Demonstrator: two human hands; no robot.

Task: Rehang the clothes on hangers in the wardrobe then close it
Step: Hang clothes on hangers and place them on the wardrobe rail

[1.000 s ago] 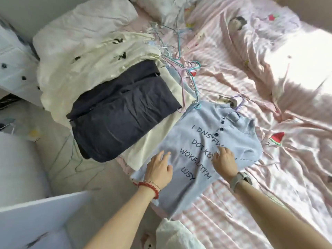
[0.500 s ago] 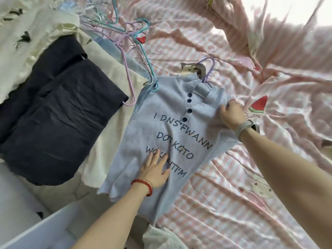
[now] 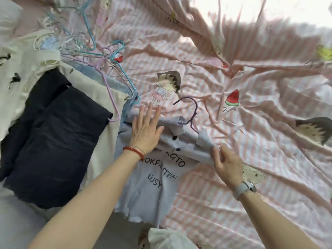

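A pale blue polo top (image 3: pixel 152 191) with dark lettering lies on the bed, its collar end bunched up. A purple hanger (image 3: pixel 190 112) sticks out of the collar, hook pointing up-left. My left hand (image 3: pixel 146 128) lies flat with straight fingers on the top's left shoulder. My right hand (image 3: pixel 227 162) pinches the folded right shoulder and sleeve of the top. The wardrobe is out of view.
A pile of clothes sits at the left: a dark navy garment (image 3: pixel 48 137) over cream ones (image 3: pixel 27 69). Several loose wire hangers (image 3: pixel 100 51) lie tangled behind it. The pink striped bedsheet (image 3: pixel 251 105) with cartoon prints spreads to the right.
My left hand moved up from the lettering to the left shoulder. My right hand pulled the right shoulder down and inward, bunching the top; the hanger hook now stands clear of the collar.
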